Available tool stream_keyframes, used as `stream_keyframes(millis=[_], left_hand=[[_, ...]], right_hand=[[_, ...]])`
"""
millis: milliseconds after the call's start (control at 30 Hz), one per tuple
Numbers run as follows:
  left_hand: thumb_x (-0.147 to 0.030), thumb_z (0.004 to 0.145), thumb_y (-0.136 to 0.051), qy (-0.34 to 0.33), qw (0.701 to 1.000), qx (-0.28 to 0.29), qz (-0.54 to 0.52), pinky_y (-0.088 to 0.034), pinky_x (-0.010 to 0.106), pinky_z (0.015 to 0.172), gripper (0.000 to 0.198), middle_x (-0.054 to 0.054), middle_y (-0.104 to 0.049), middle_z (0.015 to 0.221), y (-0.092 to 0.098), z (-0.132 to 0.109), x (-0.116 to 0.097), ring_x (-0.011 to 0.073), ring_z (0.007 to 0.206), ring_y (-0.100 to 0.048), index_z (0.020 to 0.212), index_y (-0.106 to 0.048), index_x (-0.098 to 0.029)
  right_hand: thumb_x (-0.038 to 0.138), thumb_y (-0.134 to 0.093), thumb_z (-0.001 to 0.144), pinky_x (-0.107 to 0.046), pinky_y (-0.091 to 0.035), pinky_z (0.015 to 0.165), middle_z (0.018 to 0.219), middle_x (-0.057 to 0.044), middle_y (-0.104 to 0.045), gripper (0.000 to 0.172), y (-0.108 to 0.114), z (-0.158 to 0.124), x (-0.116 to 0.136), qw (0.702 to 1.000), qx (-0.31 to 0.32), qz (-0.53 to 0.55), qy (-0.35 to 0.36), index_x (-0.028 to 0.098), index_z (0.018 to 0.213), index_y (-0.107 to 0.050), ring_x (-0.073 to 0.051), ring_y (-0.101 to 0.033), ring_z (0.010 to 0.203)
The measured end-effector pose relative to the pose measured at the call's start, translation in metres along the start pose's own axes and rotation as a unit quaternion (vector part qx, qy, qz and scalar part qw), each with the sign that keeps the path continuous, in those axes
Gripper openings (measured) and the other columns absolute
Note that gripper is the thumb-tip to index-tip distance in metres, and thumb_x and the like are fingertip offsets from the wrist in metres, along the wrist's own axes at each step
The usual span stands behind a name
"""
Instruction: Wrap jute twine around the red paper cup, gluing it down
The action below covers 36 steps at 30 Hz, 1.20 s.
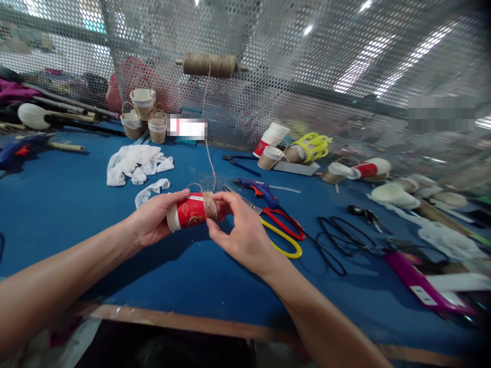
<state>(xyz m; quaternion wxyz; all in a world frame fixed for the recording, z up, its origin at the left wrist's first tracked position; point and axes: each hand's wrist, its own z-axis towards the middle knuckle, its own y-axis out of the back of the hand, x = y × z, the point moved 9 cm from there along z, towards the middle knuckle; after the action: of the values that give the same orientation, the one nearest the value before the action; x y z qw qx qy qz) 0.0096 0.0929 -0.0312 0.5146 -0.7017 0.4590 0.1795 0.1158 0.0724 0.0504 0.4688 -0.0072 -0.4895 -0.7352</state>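
Note:
A red and white paper cup (187, 212) lies on its side between my two hands, just above the blue table. Several turns of jute twine (209, 206) circle it near its right end. My left hand (157, 217) grips the cup at its white-rimmed left end, thumb on top. Fingers of my right hand (240, 225) close round the twine-wrapped right end, hiding part of it. From there a strand of twine (210, 158) runs up to the twine spool (209, 65) on a rod at the mesh. A loose twine end loops above the cup.
Scissors (284, 232) with red and yellow handles and a blue glue gun (259, 190) lie right of my hands. White lace (134, 162) lies left. Small twine-wrapped baskets (143, 105) stand at the back. A black cable (337, 240) and purple power strip (418, 281) are at right.

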Motion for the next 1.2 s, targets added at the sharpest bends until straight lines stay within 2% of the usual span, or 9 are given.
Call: stream_keyframes(millis=[133, 233, 333, 467, 633, 867, 1033, 1133, 1200], left_hand=[[-0.022, 0.077, -0.059, -0.066, 0.997, 0.014, 0.037, -0.046, 0.017, 0.051, 0.015, 0.006, -0.067, 0.066, -0.002, -0.003, -0.007, 0.0096, 0.053, -0.059, 0.076, -0.066, -0.008], [-0.024, 0.073, -0.064, -0.101, 0.993, 0.025, 0.053, -0.046, 0.018, 0.057, 0.015, 0.006, -0.069, 0.071, -0.005, -0.006, -0.011, 0.0106, 0.059, -0.061, 0.078, -0.067, -0.010], [-0.026, 0.070, -0.067, -0.134, 0.987, 0.046, 0.076, -0.047, 0.020, 0.062, 0.016, 0.006, -0.071, 0.074, -0.008, -0.008, -0.015, 0.0122, 0.063, -0.062, 0.078, -0.069, -0.012], [-0.023, 0.069, -0.068, -0.176, 0.974, 0.084, 0.118, -0.046, 0.020, 0.065, 0.015, 0.004, -0.071, 0.077, -0.012, -0.011, -0.022, 0.0117, 0.066, -0.061, 0.080, -0.069, -0.014], [-0.022, 0.072, -0.065, -0.187, 0.957, 0.115, 0.191, -0.046, 0.020, 0.067, 0.012, 0.005, -0.070, 0.078, -0.013, -0.011, -0.024, 0.0118, 0.067, -0.060, 0.080, -0.070, -0.015], [-0.017, 0.067, -0.066, -0.262, 0.866, 0.138, 0.403, -0.046, 0.020, 0.068, 0.018, 0.002, -0.072, 0.076, -0.023, -0.019, -0.032, 0.0155, 0.071, -0.062, 0.084, -0.072, -0.019], [-0.022, 0.068, -0.065, -0.243, 0.842, 0.162, 0.453, -0.047, 0.024, 0.070, 0.016, 0.002, -0.072, 0.078, -0.021, -0.012, -0.025, 0.0180, 0.073, -0.062, 0.081, -0.071, -0.016], [-0.024, 0.068, -0.065, -0.217, 0.849, 0.164, 0.452, -0.047, 0.025, 0.069, 0.017, 0.002, -0.071, 0.077, -0.015, -0.005, -0.021, 0.0168, 0.071, -0.061, 0.081, -0.070, -0.015], [-0.025, 0.068, -0.066, -0.203, 0.882, 0.157, 0.395, -0.046, 0.023, 0.070, 0.020, 0.002, -0.071, 0.079, -0.011, -0.001, -0.022, 0.0145, 0.071, -0.060, 0.085, -0.068, -0.015]], right_hand=[[0.017, -0.055, 0.070, -0.032, -0.049, 0.066, 0.094, -0.007, -0.059, 0.034, 0.003, -0.001, -0.006, 0.999, -0.020, 0.020, -0.031, 0.020, 0.102, -0.044, -0.017, -0.058, 0.078], [0.014, -0.054, 0.070, -0.034, -0.048, 0.069, 0.095, -0.007, -0.058, 0.034, 0.003, -0.002, -0.004, 0.999, -0.030, 0.009, -0.019, 0.020, 0.102, -0.044, -0.018, -0.057, 0.081], [0.015, -0.055, 0.070, -0.033, -0.048, 0.070, 0.091, -0.006, -0.058, 0.036, 0.003, -0.002, -0.007, 0.997, -0.027, 0.059, -0.030, 0.021, 0.104, -0.043, -0.017, -0.057, 0.077], [0.023, -0.053, 0.076, -0.029, -0.049, 0.066, 0.081, -0.002, -0.056, 0.031, 0.010, -0.002, -0.025, 0.975, -0.057, 0.183, -0.108, 0.018, 0.105, -0.043, -0.013, -0.056, 0.071], [0.029, -0.049, 0.079, -0.026, -0.045, 0.056, 0.068, 0.000, -0.055, 0.014, 0.011, -0.002, -0.056, 0.932, -0.097, 0.271, -0.219, 0.016, 0.080, -0.054, -0.010, -0.053, 0.061], [0.029, -0.049, 0.076, -0.022, -0.037, 0.047, 0.055, 0.005, -0.050, 0.012, -0.006, -0.004, -0.075, 0.886, -0.089, 0.360, -0.278, 0.017, 0.072, -0.051, -0.008, -0.046, 0.049], [0.026, -0.044, 0.078, -0.023, -0.036, 0.049, 0.049, 0.006, -0.046, 0.016, -0.003, -0.003, -0.077, 0.893, -0.089, 0.342, -0.277, 0.018, 0.064, -0.048, -0.008, -0.043, 0.048], [0.034, -0.043, 0.081, -0.023, -0.038, 0.052, 0.049, 0.004, -0.046, 0.030, 0.000, -0.002, -0.076, 0.913, -0.086, 0.300, -0.263, 0.018, 0.056, -0.045, -0.008, -0.044, 0.049], [0.037, -0.045, 0.081, -0.023, -0.039, 0.050, 0.055, 0.002, -0.050, 0.028, 0.000, -0.003, -0.076, 0.916, -0.082, 0.287, -0.267, 0.018, 0.060, -0.049, -0.008, -0.047, 0.051]])
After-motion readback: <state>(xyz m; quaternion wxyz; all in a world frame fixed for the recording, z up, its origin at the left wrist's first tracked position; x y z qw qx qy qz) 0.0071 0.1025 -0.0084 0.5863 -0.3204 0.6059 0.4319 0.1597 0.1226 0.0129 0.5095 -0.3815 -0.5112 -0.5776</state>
